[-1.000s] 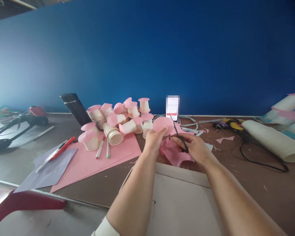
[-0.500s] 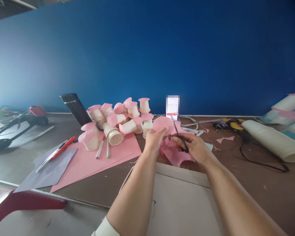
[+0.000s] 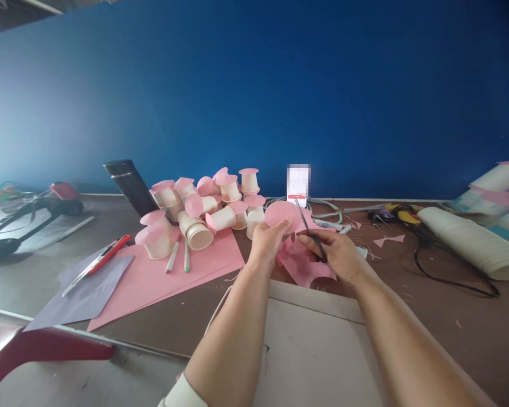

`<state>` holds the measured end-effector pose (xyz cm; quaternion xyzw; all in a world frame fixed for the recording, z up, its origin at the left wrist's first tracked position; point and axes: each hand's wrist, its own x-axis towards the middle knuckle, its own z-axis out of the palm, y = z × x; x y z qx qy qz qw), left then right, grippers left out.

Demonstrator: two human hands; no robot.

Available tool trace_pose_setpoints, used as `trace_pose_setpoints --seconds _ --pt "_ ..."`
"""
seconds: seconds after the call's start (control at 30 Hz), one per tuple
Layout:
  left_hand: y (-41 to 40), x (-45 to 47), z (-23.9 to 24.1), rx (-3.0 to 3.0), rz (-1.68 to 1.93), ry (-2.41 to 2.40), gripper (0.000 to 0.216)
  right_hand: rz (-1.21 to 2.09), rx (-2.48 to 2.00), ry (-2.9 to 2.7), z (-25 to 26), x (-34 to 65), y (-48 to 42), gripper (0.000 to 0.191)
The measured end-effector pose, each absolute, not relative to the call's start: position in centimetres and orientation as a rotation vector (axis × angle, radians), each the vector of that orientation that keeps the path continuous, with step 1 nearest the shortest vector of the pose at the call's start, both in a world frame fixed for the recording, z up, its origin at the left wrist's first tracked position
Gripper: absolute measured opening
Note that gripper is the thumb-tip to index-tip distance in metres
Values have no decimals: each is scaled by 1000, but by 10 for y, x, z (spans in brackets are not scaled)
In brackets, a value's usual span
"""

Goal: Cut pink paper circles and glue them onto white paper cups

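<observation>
My left hand (image 3: 266, 243) pinches a round pink paper disc (image 3: 280, 214) and holds it up above the brown table (image 3: 432, 294). Right beside it, my right hand (image 3: 338, 255) grips black scissors (image 3: 309, 232) whose blades point up at the disc's right edge. Under both hands lies a pink paper offcut (image 3: 301, 265) with curved cuts. A heap of paper cups (image 3: 203, 209) capped with pink discs sits to the left, on a large pink sheet (image 3: 161, 274).
Two markers (image 3: 178, 254) lie on the pink sheet. A red utility knife (image 3: 102, 260) rests on purple paper (image 3: 85, 291). A black flask (image 3: 129, 183), a stack of white cups (image 3: 470, 240), black cables (image 3: 445, 265) and a pale board (image 3: 314, 350) surround the hands.
Almost nothing differs. Both hands stay in place with the disc and scissors; the right hand has shifted very slightly.
</observation>
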<state>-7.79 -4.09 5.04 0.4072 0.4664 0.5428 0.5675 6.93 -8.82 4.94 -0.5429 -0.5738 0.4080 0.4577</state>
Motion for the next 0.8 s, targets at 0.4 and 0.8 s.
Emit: trace_pose_setpoints --seconds 0.4,0.8 --pt "-40 -78 49 955 1286 1084 29 1006 -1340 -1409 54 68 -90 39" --pt "-40 -77 50 926 1283 1082 30 1012 -1327 -1385 48 70 -88 38"
